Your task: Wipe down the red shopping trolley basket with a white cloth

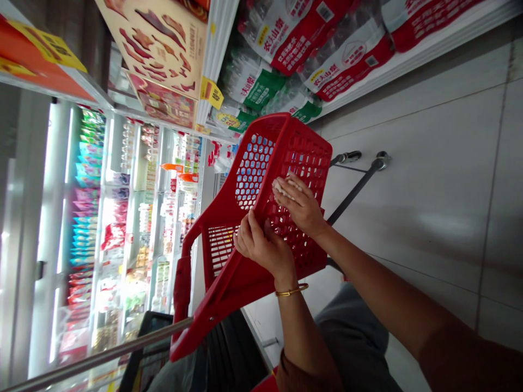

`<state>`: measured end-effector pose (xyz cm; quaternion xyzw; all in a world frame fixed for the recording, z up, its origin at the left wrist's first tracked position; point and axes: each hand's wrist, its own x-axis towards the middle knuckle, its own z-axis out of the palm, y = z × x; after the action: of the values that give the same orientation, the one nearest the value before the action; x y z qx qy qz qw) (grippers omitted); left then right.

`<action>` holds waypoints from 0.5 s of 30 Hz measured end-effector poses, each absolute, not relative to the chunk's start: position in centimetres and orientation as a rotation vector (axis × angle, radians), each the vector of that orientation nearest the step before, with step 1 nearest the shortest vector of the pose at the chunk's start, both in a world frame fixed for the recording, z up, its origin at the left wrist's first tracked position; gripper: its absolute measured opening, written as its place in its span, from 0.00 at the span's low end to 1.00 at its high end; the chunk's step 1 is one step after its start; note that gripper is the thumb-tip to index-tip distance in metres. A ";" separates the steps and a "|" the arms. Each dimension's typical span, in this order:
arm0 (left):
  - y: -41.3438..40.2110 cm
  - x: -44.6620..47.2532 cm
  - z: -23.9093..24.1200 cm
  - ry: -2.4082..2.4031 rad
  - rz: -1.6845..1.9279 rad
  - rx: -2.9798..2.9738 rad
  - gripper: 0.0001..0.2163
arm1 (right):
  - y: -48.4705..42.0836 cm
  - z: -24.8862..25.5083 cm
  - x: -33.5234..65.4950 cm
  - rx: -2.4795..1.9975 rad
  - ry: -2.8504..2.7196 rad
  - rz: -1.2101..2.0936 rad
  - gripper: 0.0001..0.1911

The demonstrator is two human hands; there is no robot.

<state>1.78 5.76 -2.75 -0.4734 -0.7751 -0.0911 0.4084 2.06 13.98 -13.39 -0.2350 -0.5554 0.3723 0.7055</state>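
Note:
The picture is turned on its side. A red plastic trolley basket [286, 147] with perforated walls fills the middle. My left hand [263, 247], with a gold bangle on the wrist, curls its fingers over the basket's wall and grips it. My right hand [302, 207] lies against the same wall a little further along, fingers closed over a small white wad [284, 188], perhaps a tissue, pressed to the plastic. Inside the basket I can make out nothing.
The trolley's dark frame and wheels [379, 160] rest on the pale tiled floor [441, 179]. Shelves hold shrink-wrapped bottled water packs [327, 49] and printed cartons [159, 43]. A lit chiller [106, 228] holds packaged goods. A metal bar [102, 356] crosses below.

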 end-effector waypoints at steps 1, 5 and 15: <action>5.8 1.8 -2.8 -1.943 -0.229 -1.195 0.17 | 13.8 -13.8 2.1 -0.538 -1.238 0.829 0.29; 5.8 1.8 -2.7 -1.932 -0.221 -1.195 0.16 | 13.4 -15.0 2.2 -0.578 -1.253 0.832 0.30; 5.7 1.8 -2.8 -1.968 -0.237 -1.194 0.17 | 12.7 -17.3 2.4 -0.637 -1.187 0.842 0.28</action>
<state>1.77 5.74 -2.78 -0.4724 -0.7787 -0.0937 0.4020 2.39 12.69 -17.30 -0.2860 -0.5332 0.3781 0.7007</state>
